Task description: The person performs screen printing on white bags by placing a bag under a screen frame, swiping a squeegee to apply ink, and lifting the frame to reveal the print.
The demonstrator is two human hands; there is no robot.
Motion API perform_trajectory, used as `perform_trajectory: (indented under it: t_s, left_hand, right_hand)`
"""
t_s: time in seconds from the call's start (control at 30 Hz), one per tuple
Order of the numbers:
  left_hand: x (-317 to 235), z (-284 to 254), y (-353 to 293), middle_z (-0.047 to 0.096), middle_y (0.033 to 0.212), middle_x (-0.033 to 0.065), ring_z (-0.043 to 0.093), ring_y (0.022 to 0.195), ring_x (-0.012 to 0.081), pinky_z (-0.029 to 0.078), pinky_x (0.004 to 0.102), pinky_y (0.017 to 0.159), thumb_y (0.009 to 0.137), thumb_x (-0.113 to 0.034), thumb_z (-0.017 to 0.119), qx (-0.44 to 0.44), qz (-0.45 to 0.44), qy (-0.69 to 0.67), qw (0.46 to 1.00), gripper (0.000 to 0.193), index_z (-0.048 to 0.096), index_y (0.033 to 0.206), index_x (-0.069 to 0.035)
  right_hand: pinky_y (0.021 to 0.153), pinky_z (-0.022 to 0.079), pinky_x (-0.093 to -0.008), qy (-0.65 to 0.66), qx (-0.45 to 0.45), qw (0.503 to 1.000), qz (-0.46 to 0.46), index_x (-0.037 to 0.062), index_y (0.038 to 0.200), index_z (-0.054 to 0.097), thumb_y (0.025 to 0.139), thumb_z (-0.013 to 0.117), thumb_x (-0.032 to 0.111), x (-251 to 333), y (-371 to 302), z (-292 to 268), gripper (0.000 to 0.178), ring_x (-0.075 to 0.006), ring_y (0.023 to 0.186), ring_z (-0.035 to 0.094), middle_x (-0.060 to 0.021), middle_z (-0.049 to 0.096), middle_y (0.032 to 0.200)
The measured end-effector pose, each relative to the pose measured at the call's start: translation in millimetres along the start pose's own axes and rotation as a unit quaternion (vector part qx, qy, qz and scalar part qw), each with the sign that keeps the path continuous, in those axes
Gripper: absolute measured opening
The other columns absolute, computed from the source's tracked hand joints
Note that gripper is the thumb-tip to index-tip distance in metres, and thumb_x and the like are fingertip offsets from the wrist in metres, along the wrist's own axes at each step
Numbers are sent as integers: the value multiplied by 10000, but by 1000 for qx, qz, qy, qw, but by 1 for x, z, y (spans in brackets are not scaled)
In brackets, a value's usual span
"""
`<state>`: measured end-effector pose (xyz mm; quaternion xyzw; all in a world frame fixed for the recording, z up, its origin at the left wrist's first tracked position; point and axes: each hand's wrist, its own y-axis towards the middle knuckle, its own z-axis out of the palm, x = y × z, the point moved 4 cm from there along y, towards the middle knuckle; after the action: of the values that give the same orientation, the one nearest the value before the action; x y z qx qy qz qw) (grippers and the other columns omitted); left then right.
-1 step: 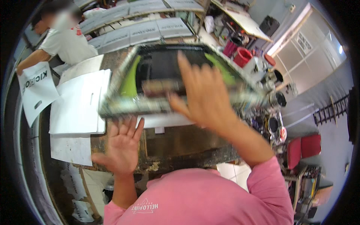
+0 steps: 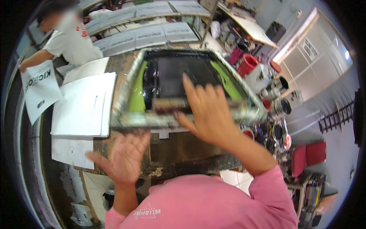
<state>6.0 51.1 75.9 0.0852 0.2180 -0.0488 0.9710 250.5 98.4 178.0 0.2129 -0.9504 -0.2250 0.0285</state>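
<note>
Down comes the screen frame (image 2: 141, 119), lower over the table (image 2: 179, 148), hiding most of the white sheet (image 2: 164, 135)! Right hand (image 2: 209, 110) grips a blurred bar, likely a squeegee (image 2: 164, 104); left hand (image 2: 127, 157), fingers spread, waits beside the rim.

Through the head feed I am making out large, dark capitals on the white sheet (image 2: 41, 91) that a co-worker (image 2: 72, 47) is holding. The pink shirt (image 2: 198, 200) is carrying small white lettering beside a triangular outline. Rows of pale sheets (image 2: 148, 36) at the back are bearing dark lettering too, and so are the loose sheets (image 2: 72, 185) low on the left. Red print is showing on the co-worker's white shirt (image 2: 68, 44). On the paned door (image 2: 295, 63), a pale sign (image 2: 310, 49) is displaying dark characters, too small for me to read.
</note>
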Motion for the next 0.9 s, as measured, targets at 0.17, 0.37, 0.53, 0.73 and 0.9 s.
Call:
perform_trajectory:
  t_s: [0.17,0.37,0.53,0.73,0.9]
  left_hand:
    - [36,-78,-48,471,1470,352,495,1376,455,355,574,1217,853,-947,409,-275,-157,75,946,1303,222,1557,132]
    - [59,-139,-59,489,1460,330,521,1349,436,425,536,1150,867,-967,303,-281,-231,131,922,1270,298,1553,102]
    - [70,-158,-70,439,1493,341,516,1356,454,449,583,1121,881,-952,307,-316,-235,188,900,1276,160,1576,108]
    - [74,-160,-81,418,1513,345,518,1377,450,466,587,1118,938,-898,240,-335,-227,226,886,1194,153,1550,124]
    - [70,-157,-77,406,1524,352,512,1384,447,471,584,1118,946,-889,222,-298,-238,247,891,1201,96,1568,131]
  right_hand:
    - [849,464,-476,117,152,981,-14,76,1146,702,926,713,439,1,-65,83,425,-354,985,611,-154,649,1076]
    - [851,547,-452,188,213,958,29,91,1227,721,909,741,421,23,-105,134,458,-334,997,650,-132,682,1086]
    - [779,559,-442,168,191,967,-7,70,1256,655,841,806,351,18,-96,168,524,-329,967,621,-119,627,1049]
    - [755,562,-456,112,127,986,-15,93,1222,648,796,842,330,-54,26,249,524,-326,970,631,-105,620,1030]
    - [763,577,-460,76,68,995,7,110,1092,706,864,787,394,-105,114,297,374,-327,989,654,-100,646,996]
